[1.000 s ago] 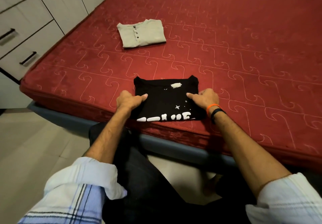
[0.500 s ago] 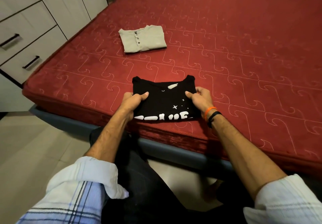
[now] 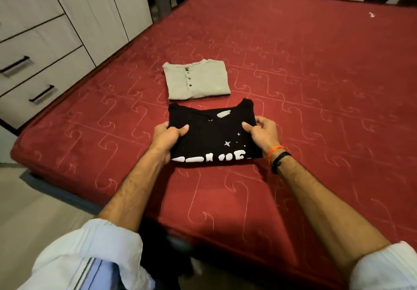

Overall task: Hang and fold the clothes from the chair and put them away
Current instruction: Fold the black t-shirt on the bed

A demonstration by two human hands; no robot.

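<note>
While both hands hold it: the folded black T-shirt (image 3: 212, 136) sits just above the red bed (image 3: 316, 86), near its front edge; whether its underside touches the mattress cannot be told.
Left hand: the left hand (image 3: 168, 135) grips the shirt's left edge, thumb laid flat on top and pointing right, the other fingers curled under the cloth and out of sight.
Right hand: the right hand (image 3: 262, 131) grips the right edge the same way, thumb on top pointing left, index finger bent over the upper corner, the remaining fingers tucked beneath.
Arms: both forearms reach forward from the bottom of the view and converge on the shirt, with white sleeves rolled up near the elbows; the left sleeve shows dark stripes.
Right wrist: an orange band (image 3: 275, 149) and a black band (image 3: 281, 158) sit side by side.
Black T-shirt: collar side faces away, a pale neck label shows near the top, white stars and the top half of white lettering show along the near fold.
Grey shirt: a folded grey button shirt (image 3: 196, 79) lies flat on the bed just beyond the black one, close but apart.
Left side: a white drawer unit (image 3: 33, 48) with dark handles stands beside the bed.
</note>
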